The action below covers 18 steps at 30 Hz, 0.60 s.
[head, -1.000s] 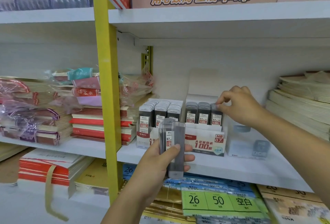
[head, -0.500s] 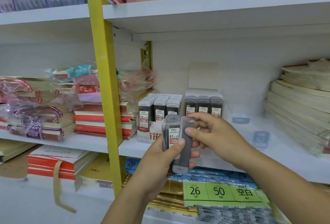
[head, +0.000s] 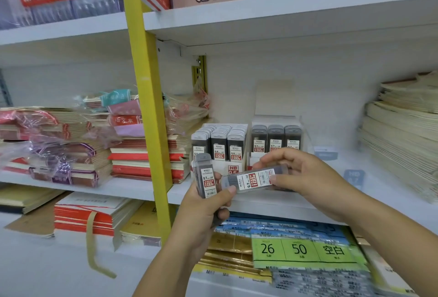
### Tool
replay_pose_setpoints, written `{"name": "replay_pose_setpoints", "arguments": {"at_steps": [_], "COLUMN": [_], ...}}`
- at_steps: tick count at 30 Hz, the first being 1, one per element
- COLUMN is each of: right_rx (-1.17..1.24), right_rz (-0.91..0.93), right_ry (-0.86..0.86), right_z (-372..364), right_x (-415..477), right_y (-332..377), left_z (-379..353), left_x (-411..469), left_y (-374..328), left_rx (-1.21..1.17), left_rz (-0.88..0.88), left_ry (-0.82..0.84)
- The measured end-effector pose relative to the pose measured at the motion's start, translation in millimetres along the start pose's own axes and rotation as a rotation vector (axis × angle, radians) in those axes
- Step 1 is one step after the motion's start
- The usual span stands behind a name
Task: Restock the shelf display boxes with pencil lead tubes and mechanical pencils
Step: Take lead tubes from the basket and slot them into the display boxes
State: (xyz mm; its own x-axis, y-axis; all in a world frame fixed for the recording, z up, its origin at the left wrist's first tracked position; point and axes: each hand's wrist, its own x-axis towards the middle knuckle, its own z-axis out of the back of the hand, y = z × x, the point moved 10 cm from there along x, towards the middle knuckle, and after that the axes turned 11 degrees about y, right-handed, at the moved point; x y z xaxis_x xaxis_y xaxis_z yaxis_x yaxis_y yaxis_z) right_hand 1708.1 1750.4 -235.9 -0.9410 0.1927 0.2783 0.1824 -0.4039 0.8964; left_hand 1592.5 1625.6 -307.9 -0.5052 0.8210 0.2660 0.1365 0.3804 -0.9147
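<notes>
Our left hand grips upright lead tubes near the shelf edge; our right hand pinches one 0.7 tube sideways, in front of the 0.7 display box, three tubes in its front row

Seemingly open shelf between display box and paper stack

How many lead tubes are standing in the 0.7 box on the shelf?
3, upright in one row in the 0.7 display box: left tube, middle tube, right tube. More may be hidden behind them.
</notes>
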Motion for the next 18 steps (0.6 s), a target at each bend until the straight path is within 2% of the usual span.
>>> {"name": "replay_pose_setpoints", "arguments": {"at_steps": [5, 12, 14, 16, 18], "right_rx": [-0.125, -0.332, -0.316, -0.307, -0.449], "right_rz": [-0.059, -0.081, 0.002, 0.175, 0.294], "right_ry": [0.032, 0.238, 0.105, -0.193, -0.420], "right_z": [-11.4, -42.8, -19.7, 27.5, 65.8], "right_x": [0.3, 0.5, 1.2, -4.4, -12.3], "right_y": [-1.8, 5.7, 21.7, 50.8, 75.8], "left_z": [7.6, -8.7, -7.3, -7.8, -10.8], "left_x": [-5.1, -1.7, 0.8, 3.0, 4.2], "left_y": [-15.1, -13.9, -5.2, -0.7, -2.2], "left_rx": [0.104, 0.216, 0.179, 0.075, 0.067], "left_rz": [-0.093, -0.038, 0.039, 0.073, 0.062], "left_ry": [-0.088, 0.001, -0.022, -0.034, -0.024]}}
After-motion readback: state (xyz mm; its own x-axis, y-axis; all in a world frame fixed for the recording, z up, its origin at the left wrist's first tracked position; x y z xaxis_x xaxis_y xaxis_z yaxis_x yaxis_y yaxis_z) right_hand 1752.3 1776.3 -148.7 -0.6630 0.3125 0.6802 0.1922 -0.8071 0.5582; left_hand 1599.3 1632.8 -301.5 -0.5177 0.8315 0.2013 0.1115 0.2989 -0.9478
